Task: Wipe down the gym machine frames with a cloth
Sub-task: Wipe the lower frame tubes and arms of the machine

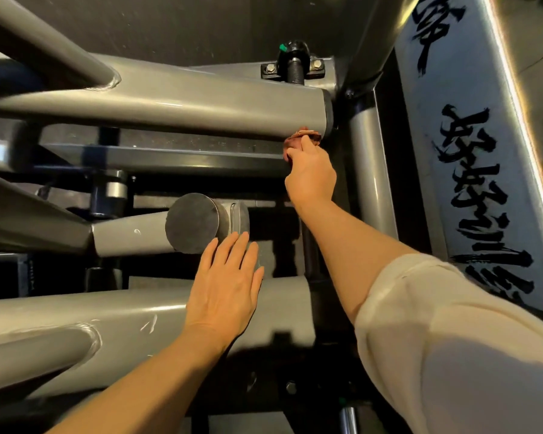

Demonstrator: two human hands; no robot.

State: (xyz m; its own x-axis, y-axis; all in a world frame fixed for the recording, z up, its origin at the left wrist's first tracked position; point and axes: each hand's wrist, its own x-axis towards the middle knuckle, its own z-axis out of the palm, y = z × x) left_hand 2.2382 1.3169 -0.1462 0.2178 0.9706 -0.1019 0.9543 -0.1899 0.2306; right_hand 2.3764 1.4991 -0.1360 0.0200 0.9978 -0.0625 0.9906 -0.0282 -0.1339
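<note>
A reddish-brown cloth (301, 140) is being pressed against the underside of a thick grey frame tube (176, 108), right at the tube's capped end, where it is meeting an upright grey post (370, 170). The right hand (311, 177) is gripping the bunched cloth, fingers curled around it, with only a crumpled edge of the fabric showing above the knuckles; the forearm is reaching up from a pale rolled sleeve (445, 333) in the lower right corner. The left hand (224, 283) is lying flat, fingers straight and close together, holding nothing, its palm resting on a second grey tube (76, 324) that is running across the lower part of the view. Just beyond those fingertips, a round dark end cap (192, 223) is facing the camera on the stub of a shorter grey tube. Above the cloth, a black threaded bolt (293, 65) with a small green mark is sitting in a bracket fixed by two hex bolts. To the right, a silver panel (470, 151) carrying large black brush-style characters is slanting down the edge of the frame. Dark flooring is showing behind the machine.
</note>
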